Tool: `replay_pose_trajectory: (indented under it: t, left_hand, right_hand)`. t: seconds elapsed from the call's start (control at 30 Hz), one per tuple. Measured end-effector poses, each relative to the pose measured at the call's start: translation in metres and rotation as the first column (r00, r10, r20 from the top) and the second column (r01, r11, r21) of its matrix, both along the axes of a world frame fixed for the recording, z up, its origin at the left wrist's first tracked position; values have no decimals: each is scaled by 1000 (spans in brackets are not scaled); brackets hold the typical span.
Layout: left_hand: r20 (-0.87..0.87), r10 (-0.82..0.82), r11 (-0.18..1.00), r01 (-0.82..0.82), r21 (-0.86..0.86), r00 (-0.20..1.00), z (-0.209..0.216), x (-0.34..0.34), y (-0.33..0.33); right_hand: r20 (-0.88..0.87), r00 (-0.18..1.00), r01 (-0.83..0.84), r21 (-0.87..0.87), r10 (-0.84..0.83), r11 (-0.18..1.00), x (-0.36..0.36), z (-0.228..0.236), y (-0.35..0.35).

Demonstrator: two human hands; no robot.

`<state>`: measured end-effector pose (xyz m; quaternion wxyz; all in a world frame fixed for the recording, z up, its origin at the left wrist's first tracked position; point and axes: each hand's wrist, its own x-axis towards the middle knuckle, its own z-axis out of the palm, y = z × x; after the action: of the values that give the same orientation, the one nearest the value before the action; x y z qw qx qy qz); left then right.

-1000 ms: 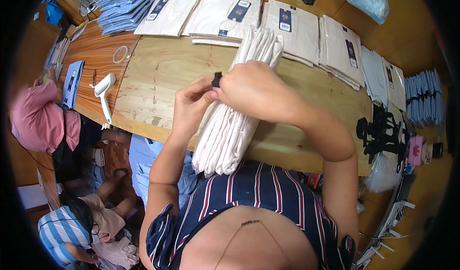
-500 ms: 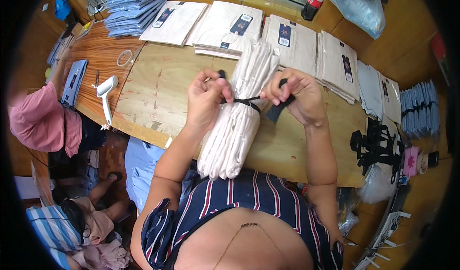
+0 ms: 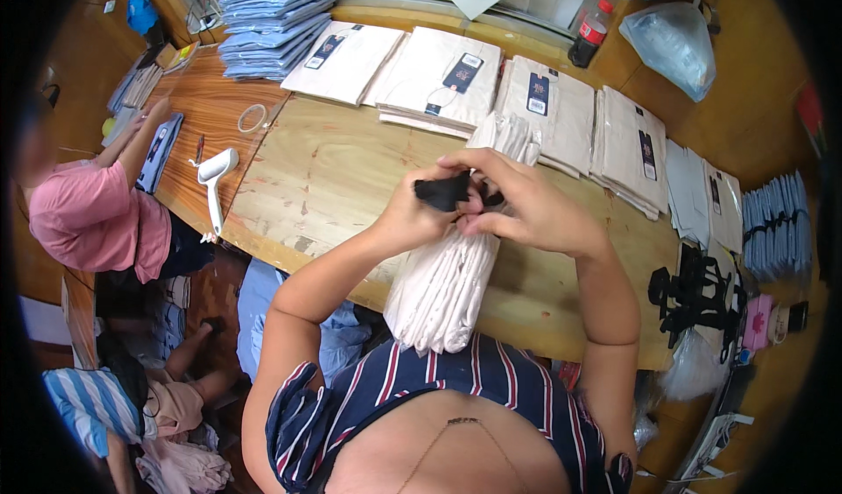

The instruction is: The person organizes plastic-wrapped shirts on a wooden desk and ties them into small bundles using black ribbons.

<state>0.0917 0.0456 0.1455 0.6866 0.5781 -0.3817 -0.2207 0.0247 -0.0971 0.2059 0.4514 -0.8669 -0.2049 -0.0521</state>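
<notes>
A bundle of folded off-white garments in clear bags (image 3: pixel 443 297) stands on edge at the table's near side, its near end against my striped top. A black cloth strip (image 3: pixel 441 192) goes around its middle. My left hand (image 3: pixel 412 218) is closed on one end of the strip, above the bundle. My right hand (image 3: pixel 535 204) curls in from the other side, its fingers closed on the strip's other end. Both hands meet over the bundle, and they hide where the strip's ends cross.
Piles of off-white folded garments (image 3: pixel 346 64) line the table's back, beside a blue stack (image 3: pixel 276 25). A lint roller (image 3: pixel 215 182) and tape roll (image 3: pixel 253 118) lie left. More black strips (image 3: pixel 697 292) hang right. A co-worker in pink (image 3: pixel 101 209) handles a blue packet (image 3: pixel 160 152).
My hands have come together over the bundle, from apart with the strip's ends pulled outward. The co-worker in pink now reaches over the blue packet.
</notes>
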Motion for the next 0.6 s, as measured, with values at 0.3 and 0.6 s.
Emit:
replay_pose_trajectory:
  t: [0.3,0.6]
  left_hand:
    - [-396,-165,978,203,55,903,11,8,1]
    - [600,-216,976,178,123,770,23,8,5]
  right_hand:
    - [204,937,334,-302,-282,893,-58,-14,5]
    - [215,923,328,-8,-319,945,-64,-21,13]
